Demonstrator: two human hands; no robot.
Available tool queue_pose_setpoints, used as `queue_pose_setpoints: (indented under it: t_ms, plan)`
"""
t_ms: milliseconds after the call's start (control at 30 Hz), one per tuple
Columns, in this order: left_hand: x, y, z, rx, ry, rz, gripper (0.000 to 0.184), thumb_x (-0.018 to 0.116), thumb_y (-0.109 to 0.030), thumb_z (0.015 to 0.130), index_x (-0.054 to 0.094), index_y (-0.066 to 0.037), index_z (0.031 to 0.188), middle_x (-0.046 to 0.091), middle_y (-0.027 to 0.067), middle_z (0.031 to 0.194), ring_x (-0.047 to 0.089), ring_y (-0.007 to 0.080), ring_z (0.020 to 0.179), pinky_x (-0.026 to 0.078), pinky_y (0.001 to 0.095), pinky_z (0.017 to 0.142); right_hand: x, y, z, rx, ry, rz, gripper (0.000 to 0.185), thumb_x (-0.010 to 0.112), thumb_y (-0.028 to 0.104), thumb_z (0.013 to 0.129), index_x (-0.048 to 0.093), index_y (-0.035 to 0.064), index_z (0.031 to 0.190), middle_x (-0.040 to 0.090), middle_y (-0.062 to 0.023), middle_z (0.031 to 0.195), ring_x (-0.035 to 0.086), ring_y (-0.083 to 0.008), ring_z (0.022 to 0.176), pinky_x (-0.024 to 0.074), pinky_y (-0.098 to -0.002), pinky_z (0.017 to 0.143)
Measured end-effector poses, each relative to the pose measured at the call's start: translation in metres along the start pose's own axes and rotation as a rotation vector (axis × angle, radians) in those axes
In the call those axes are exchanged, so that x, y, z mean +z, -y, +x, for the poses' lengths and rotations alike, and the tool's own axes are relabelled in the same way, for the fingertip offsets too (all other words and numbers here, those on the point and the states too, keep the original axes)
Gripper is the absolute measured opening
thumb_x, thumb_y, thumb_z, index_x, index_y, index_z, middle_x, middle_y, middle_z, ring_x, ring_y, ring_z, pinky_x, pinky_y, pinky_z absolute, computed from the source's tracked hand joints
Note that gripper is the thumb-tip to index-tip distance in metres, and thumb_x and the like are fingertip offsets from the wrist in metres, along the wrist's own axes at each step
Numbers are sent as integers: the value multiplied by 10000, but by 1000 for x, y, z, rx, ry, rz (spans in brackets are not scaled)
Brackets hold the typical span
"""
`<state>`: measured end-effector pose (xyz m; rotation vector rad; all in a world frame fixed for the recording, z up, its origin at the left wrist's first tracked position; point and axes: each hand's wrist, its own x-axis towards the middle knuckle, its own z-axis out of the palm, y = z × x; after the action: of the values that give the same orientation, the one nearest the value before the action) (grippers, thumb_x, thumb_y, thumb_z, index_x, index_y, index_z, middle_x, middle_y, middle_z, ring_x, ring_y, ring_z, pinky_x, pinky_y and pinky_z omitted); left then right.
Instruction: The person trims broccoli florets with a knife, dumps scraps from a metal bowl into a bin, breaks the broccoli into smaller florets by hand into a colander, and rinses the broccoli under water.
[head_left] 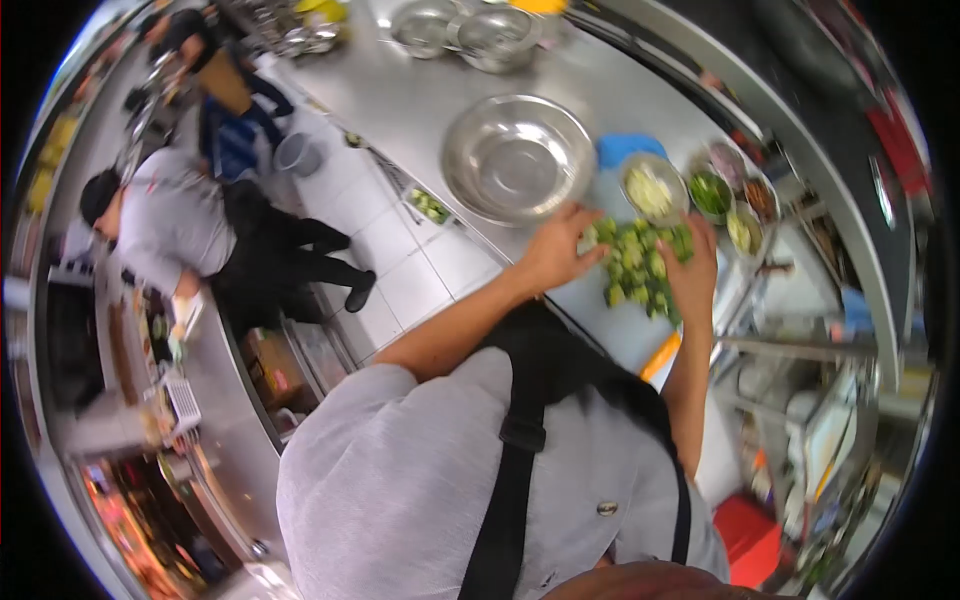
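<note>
A pile of chopped green vegetable pieces (637, 270) lies on a pale cutting board (590, 310). My left hand (562, 247) is at the pile's left edge, thumb and fingers apart. On the other side, my right hand (692, 268) rests against the pieces with its fingers stretched out and thumb spread. Neither hand is closed around anything. A large steel mixing bowl (518, 160) stands just beyond my left hand, with only a little inside shine showing. Close to my right hand sits a small bowl of pale chopped pieces (652, 190). An orange strip (661, 356) shows beside my right forearm.
A blue item (630, 148) lies behind the small bowl. Small bowls with green pieces (710, 193) and other ingredients stand at the right. More steel bowls (495, 35) are at the far end. A co-worker (185, 215) leans over the opposite counter; a grey bucket (297, 154) is on the floor.
</note>
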<state>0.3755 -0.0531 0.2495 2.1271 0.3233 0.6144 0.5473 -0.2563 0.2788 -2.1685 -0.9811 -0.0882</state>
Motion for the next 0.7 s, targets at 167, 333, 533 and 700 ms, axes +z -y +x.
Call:
queue_pose_setpoints:
  t_ms: [167, 333, 533, 700]
  plan:
    - [-94, 20, -32, -153, -222, -4, 344, 779, -133, 900, 709, -16, 1216, 650, 140, 1011, 653, 240, 741, 553, 357, 694, 52, 69, 13, 74, 252, 390, 419, 787, 83, 894, 696, 42, 1302, 712, -157, 1216, 684, -259, 1107, 533, -369, 973]
    - [-175, 122, -82, -290, -330, 70, 276, 756, -142, 913, 732, -12, 1156, 672, 139, 917, 663, 245, 682, 552, 366, 658, 142, 175, 33, -11, 571, 565, 411, 773, 57, 900, 703, 35, 1303, 747, -129, 1126, 717, -206, 975, 562, -340, 882]
    - [-275, 233, -186, -600, -316, 131, 303, 778, -192, 909, 758, -29, 1164, 737, 148, 972, 697, 246, 738, 581, 366, 715, 268, 321, 75, -265, 854, 511, 385, 748, 100, 939, 701, 27, 1314, 769, -133, 1085, 729, -196, 960, 573, -339, 897]
    - [-333, 291, -269, -891, -430, 162, 360, 764, -262, 880, 763, -30, 1154, 771, 207, 1006, 754, 340, 880, 591, 422, 855, 377, 391, 94, -329, 1073, 573, 369, 759, 142, 928, 708, -3, 1264, 768, -157, 1021, 742, -251, 899, 577, -366, 859]
